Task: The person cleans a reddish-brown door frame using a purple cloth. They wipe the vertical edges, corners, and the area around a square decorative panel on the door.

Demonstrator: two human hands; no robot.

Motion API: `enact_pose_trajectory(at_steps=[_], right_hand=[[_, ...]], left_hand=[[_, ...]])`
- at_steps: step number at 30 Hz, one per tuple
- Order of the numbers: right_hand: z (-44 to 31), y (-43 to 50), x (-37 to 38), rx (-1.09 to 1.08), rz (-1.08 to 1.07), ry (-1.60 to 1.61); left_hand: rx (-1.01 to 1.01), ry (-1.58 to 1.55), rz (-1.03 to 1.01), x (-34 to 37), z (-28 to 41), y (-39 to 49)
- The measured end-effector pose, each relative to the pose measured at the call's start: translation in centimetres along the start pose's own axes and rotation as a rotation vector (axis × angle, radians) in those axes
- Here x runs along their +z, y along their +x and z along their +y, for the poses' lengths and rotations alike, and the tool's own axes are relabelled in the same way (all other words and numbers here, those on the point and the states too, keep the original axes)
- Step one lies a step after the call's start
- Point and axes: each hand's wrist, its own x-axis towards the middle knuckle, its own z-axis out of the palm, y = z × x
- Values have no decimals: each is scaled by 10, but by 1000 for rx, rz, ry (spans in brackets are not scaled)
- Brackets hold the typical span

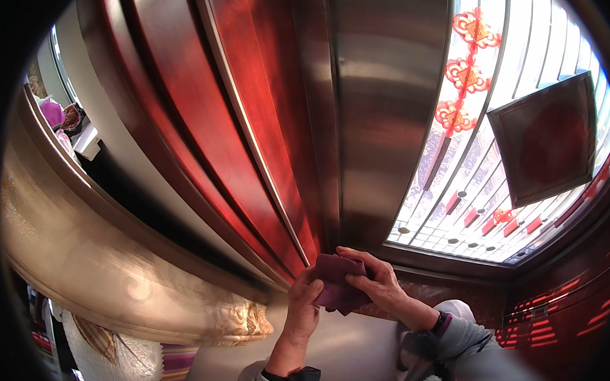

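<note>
A folded dark purple cloth (339, 285) is held between both hands, in front of the person near the lower middle of the view. My left hand (305, 301) grips its left edge, thumb on the near face. On the other side, my right hand (382, 284) pinches the cloth's right and upper edge between thumb and fingers. Part of the fingers of each hand is hidden behind the cloth. A dark band is on each wrist, below grey sleeves.
Tall glossy red-brown wooden panels (267, 113) rise ahead. A cream carved headboard or bed frame (130, 280) curves along the left. At right are a window with red hanging knot ornaments (467, 75), a dark framed panel (548, 138) and a dark red wooden cabinet (558, 310).
</note>
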Motion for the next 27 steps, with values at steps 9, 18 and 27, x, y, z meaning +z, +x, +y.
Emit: enact_pose_trajectory(at_steps=[9,18,27], right_hand=[[13,10,-21,325,-57,918],[8,11,-45,325,-181,931],[26,10,-33,207,288,402]], left_hand=[[-147,-165,-49,1,-17,23],[-130,171,-72,17,-40,41],[-21,325,121,19,-36,24]])
